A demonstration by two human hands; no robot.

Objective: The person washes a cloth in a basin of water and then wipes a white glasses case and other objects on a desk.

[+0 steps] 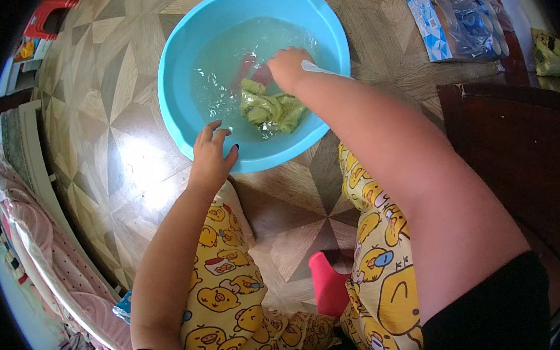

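A light blue plastic basin holds cloudy water. A wet yellow-green cloth lies crumpled in it, and something red shows under the water beside the cloth. My right hand reaches into the basin at the right, above the cloth, fingers bent down by the red item; whether it grips anything is hidden. At the basin's near left rim is my left hand, fingers spread and holding nothing.
A pack of cans in clear film stands on the patterned floor at the right, near dark red wooden furniture. A red plastic seat is between my legs. Pink spotted bedding hangs at the left.
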